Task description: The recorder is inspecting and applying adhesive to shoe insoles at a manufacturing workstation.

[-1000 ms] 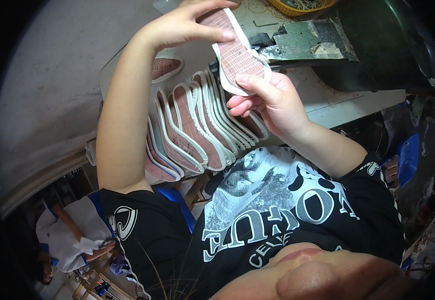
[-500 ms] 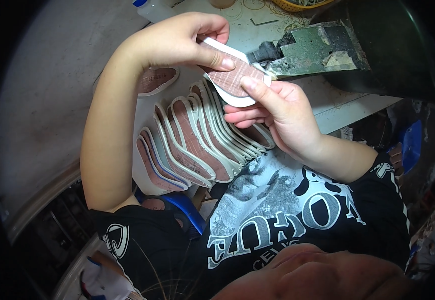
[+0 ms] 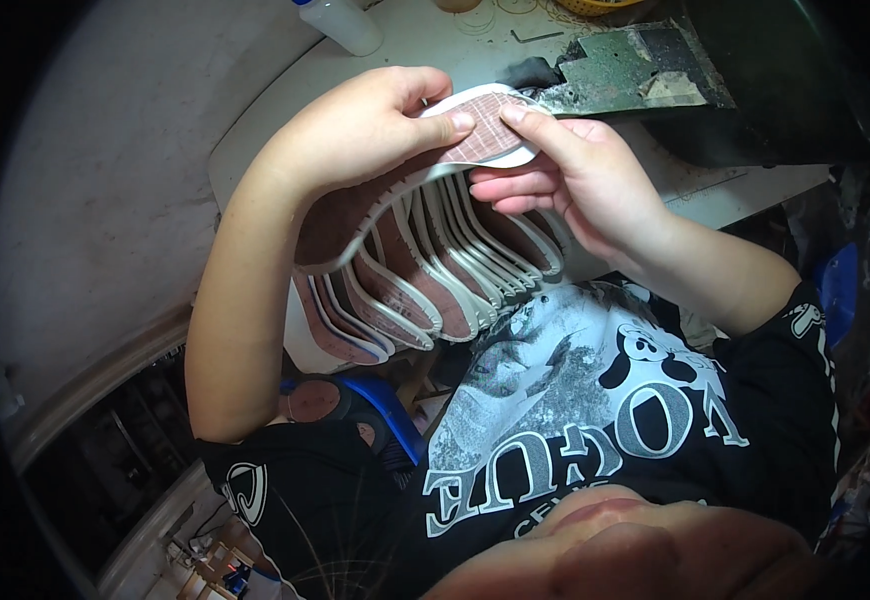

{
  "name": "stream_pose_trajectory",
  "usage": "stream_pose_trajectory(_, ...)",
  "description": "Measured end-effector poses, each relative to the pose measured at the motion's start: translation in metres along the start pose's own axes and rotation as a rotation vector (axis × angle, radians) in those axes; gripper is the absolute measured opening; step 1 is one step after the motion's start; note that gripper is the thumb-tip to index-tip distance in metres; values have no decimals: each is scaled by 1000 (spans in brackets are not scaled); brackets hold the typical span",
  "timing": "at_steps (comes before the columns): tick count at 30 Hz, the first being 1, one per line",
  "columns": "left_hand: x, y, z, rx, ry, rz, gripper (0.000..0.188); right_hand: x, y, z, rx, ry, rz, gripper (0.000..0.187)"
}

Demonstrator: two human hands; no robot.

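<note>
A shoe insole (image 3: 490, 125) with a reddish-brown, light-streaked face and a white rim is held up between my hands, close to the black part (image 3: 533, 75) of a green machine. My left hand (image 3: 385, 125) grips it from the left, thumb on the face and fingers behind. On the other side, my right hand (image 3: 595, 185) pinches its rounded end near the edge, thumb on top and fingers beneath. The insole's long back part curves down below my left wrist. Under it, a row of similar insoles (image 3: 435, 265) stands packed on edge at the table's near side.
The green metal plate (image 3: 635, 75) of the machine, scuffed and patched, juts in from the right. A hex key (image 3: 537, 37) and a blue-capped bottle (image 3: 343, 25) are on the white table (image 3: 265, 140). A yellow basket (image 3: 590, 6) stands at the far edge.
My hands have turned the insole, so its rounded end lies more level and its back part now shows below my left wrist. My right thumb has moved up along the edge. The view has shifted.
</note>
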State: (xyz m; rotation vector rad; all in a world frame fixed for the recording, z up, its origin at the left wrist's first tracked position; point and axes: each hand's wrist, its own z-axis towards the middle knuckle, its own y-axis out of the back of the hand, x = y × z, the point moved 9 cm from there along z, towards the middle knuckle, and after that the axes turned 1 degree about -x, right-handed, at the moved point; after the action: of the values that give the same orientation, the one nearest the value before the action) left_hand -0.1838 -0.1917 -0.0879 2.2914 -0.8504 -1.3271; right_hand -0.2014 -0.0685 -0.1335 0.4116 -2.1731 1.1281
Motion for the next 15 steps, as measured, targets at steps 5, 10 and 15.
stream_pose_trajectory(5,19,-7,8,-26,93,-65,29,3,10,10,-5,15,-46,31)
stream_pose_trajectory(10,33,-14,11,-32,146,-336,28,4,12,16,26,21,-63,30)
stream_pose_trajectory(15,31,-25,7,27,215,-422,30,12,20,12,45,74,-160,34)
